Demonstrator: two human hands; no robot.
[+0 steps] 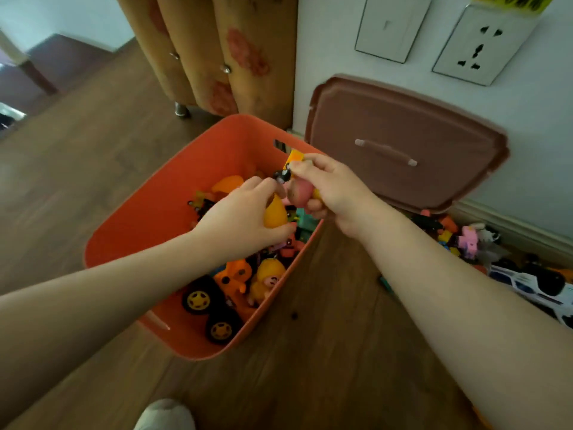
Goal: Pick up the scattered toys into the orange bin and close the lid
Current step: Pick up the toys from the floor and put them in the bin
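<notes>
Inside, orange bin (148, 209) holds toys; left grip (245, 218) clasps yellow toy (274, 215), right grip (325, 187) pink toy (299, 192)

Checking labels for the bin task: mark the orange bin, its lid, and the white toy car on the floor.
orange bin (148, 212), head view, bare inner left wall.
lid (387, 125), head view, flat panel above its handle.
white toy car (527, 288), head view, white body by the right edge.

Dim, even indoor light, soft shadows cast inside the orange plastic bin (148, 212), strong wide-angle bending seen at the edges, slight softness throughout, no glare noted on the wooden plank floor (325, 367).
</notes>
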